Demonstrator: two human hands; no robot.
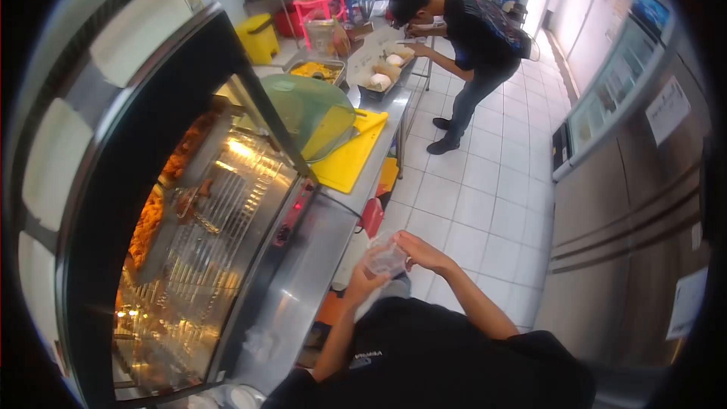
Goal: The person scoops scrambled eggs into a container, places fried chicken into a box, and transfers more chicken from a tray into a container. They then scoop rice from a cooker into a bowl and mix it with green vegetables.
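A clear plastic container [388, 259] is held in front of the body, above the floor beside the steel counter. My left hand [366, 280] grips its near left side. On its right side, the fingers of my right hand [418, 251] are closed on the rim. To the left stands a glass display warmer [227, 204] with fried food on wire racks inside. Beyond it, a yellow cutting board [352, 159] lies on the counter, with a knife [338, 144] and a green mesh cover [299, 110] on it.
A co-worker [485, 34] bends over open food boxes [375, 68] at the counter's far end. A tray of yellow food [316, 70] sits nearby. Steel refrigerator doors [628, 189] line the right side, with a glass-door fridge [613, 87] beyond.
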